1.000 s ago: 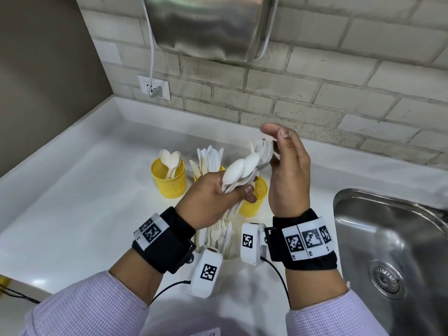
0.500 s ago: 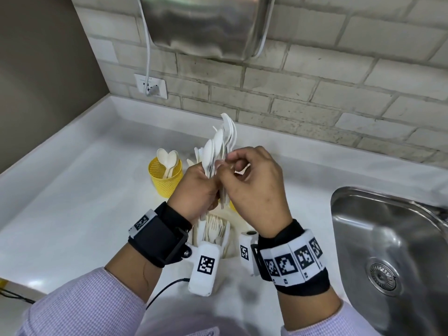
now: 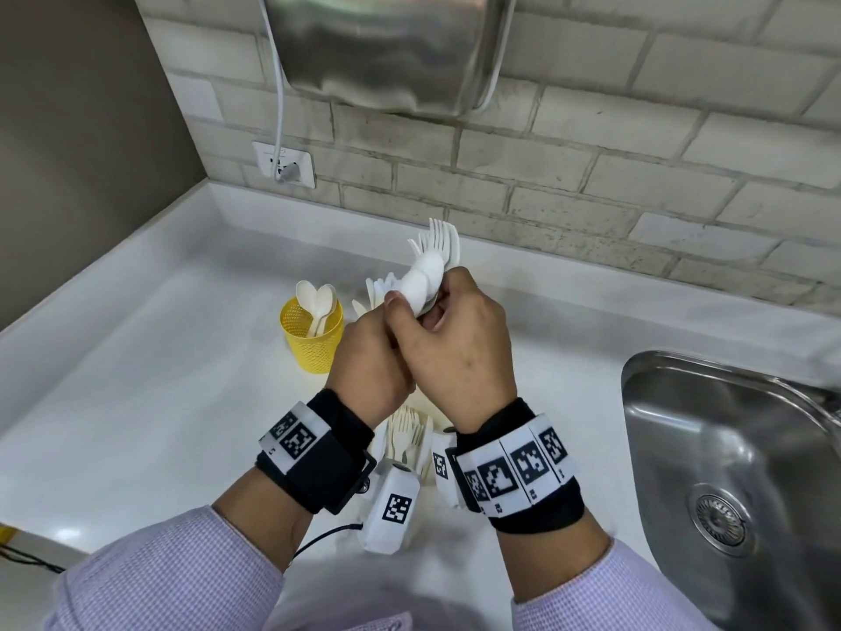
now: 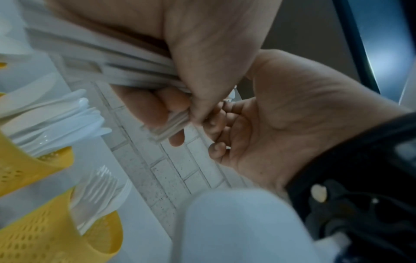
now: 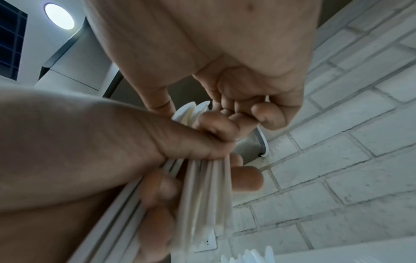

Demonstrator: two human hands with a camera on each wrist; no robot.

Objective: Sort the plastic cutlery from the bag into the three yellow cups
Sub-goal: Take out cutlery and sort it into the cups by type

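Observation:
My left hand [image 3: 371, 359] grips a bundle of white plastic cutlery [image 3: 432, 261] by the handles, with fork tines and spoon bowls sticking up to the right. The right hand [image 3: 412, 307] curls over the bundle's top, its thumb and fingers pinching a spoon bowl [image 3: 423, 284]. The gripped handles [image 5: 202, 195] fan out below the left fist. One yellow cup [image 3: 311, 339] at the left holds spoons. A second yellow cup [image 4: 33, 170] holds knives and a third [image 4: 56, 231] holds forks; both are mostly hidden behind my hands in the head view. The bag [image 3: 409, 441] with forks lies under my wrists.
A steel sink [image 3: 728, 471] lies to the right. The brick wall [image 3: 591, 175] carries a metal dispenser [image 3: 387, 47] and a socket [image 3: 284, 163] with a white cable. The white counter [image 3: 159, 380] stretches to the left, bounded by a raised edge.
The right hand went from open beside the bundle to curled on the spoon bowls. The bundle now leans up to the right, and both hands sit closer together.

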